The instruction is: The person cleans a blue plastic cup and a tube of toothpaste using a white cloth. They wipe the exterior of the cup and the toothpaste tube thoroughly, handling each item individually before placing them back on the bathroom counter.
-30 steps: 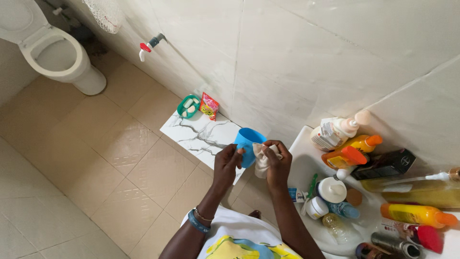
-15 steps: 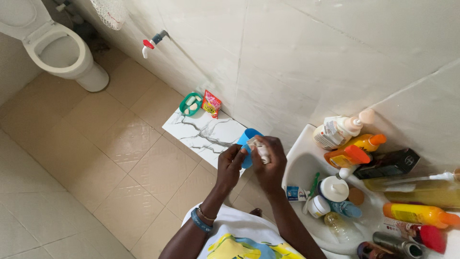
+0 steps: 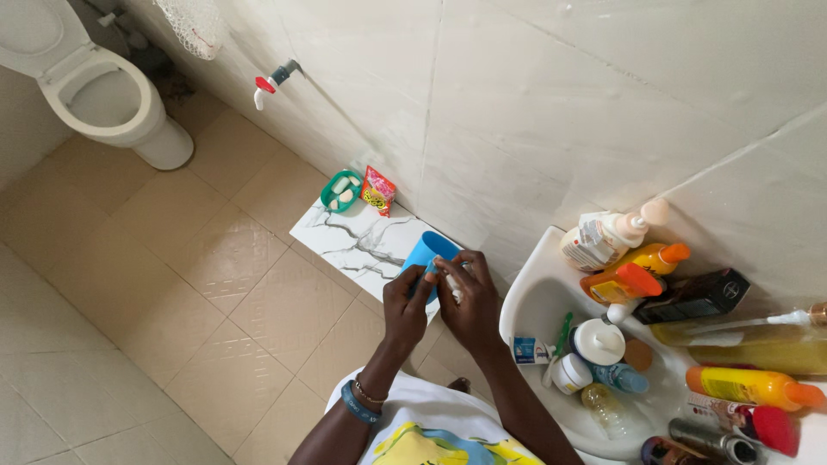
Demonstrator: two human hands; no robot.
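Observation:
My left hand [image 3: 405, 303] grips a blue plastic cup [image 3: 425, 251] from the side, holding it tilted above the floor. Against the cup's side my right hand [image 3: 470, 301] presses a bunched pale cloth [image 3: 451, 285], of which only a small piece shows between the fingers. Both hands meet just left of the white washbasin [image 3: 541, 297]. A bracelet sits on my left wrist.
The basin rim is crowded with bottles, jars and tubes, among them an orange bottle [image 3: 636, 267] and a white pump bottle [image 3: 603, 232]. A marble-patterned slab [image 3: 353, 241] lies on the floor with a green soap dish [image 3: 341, 190] and red packet [image 3: 376, 191]. A toilet [image 3: 103, 95] stands far left; a wall tap [image 3: 271, 79] protrudes.
The cloth, hanging loose beside the cup a second ago, is now bunched in my right hand against it. Both hands and the cup have shifted slightly left.

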